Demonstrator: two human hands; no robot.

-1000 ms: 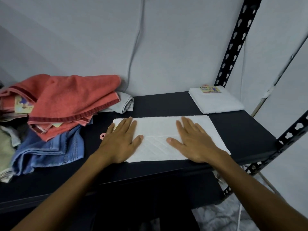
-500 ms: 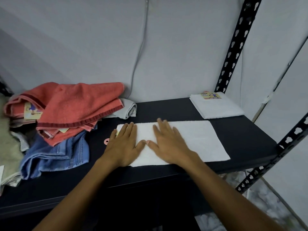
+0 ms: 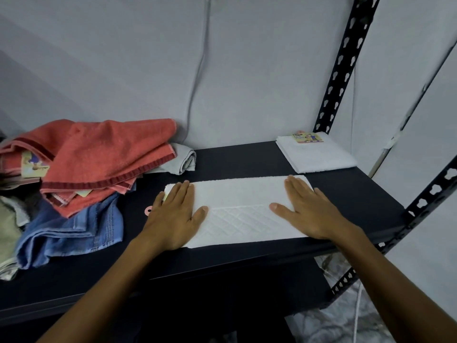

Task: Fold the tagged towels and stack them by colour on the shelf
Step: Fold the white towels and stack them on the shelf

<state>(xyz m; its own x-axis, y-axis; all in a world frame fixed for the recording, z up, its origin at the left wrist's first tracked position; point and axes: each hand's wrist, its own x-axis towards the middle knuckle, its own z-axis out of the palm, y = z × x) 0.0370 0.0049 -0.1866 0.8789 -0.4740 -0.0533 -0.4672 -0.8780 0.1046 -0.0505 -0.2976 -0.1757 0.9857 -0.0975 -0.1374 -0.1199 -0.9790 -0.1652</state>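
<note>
Currently I have both hands laid flat, fingers straight, on the white towel [image 3: 237, 211] that lies folded into a long strip on the black shelf [image 3: 247, 157]. My left hand [image 3: 176, 216] presses the strip's left end; my right hand [image 3: 310, 211] presses its right end. The two hands are well apart, and the bare middle of the strip, with its diamond-quilted band, lies between them. Neither hand grips or pinches the cloth.

Just left of my left hand, a small pink tag [image 3: 148, 210] rests on the shelf at the towel's edge.

Beyond my right hand, at the back right corner of the shelf, a second white towel [image 3: 319, 157] sits folded square. A printed label [image 3: 308, 137] lies on its far edge. Its near corner is just beside the strip; I cannot tell whether the two touch.

Left of my left hand, unfolded towels lie in a heap. A red towel [image 3: 106, 154] is on top, with a paper tag [image 3: 33, 164] at its left side. A blue towel [image 3: 71, 231] lies under it, nearer to me. A grey towel [image 3: 184, 158] pokes out rolled from behind the red one. A beige cloth [image 3: 7, 231] is at the far left edge of the view.

A black slotted upright [image 3: 343, 65] rises behind the folded square towel.
</note>
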